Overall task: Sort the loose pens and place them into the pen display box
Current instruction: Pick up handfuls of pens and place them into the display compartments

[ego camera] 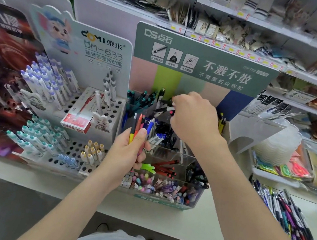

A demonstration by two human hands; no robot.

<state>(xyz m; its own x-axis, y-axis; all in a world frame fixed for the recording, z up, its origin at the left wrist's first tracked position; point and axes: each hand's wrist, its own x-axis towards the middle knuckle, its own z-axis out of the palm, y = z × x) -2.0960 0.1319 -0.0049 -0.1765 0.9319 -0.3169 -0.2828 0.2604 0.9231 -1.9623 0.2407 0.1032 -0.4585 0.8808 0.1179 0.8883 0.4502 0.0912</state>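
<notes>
The clear pen display box (192,203) with a green header card stands in the middle of the counter, its tiered compartments full of pens. My left hand (127,154) grips a small bunch of pens (139,126) upright in front of the box: a yellow-and-black one, an orange one, pink and blue ones. My right hand (193,119) reaches over the upper back compartments and pinches a black-and-white pen (164,109) lying nearly level, tip to the left. A pile of loose pens (287,217) lies on the counter at the right.
A white holed pen stand (78,148) with purple, teal and yellow pens stands to the left, with a red-and-white pen carton (80,116) on it. Stacked plastic tubs (280,143) and packets sit at the right. Stocked shelves rise behind. The counter's front edge (138,218) runs below the box.
</notes>
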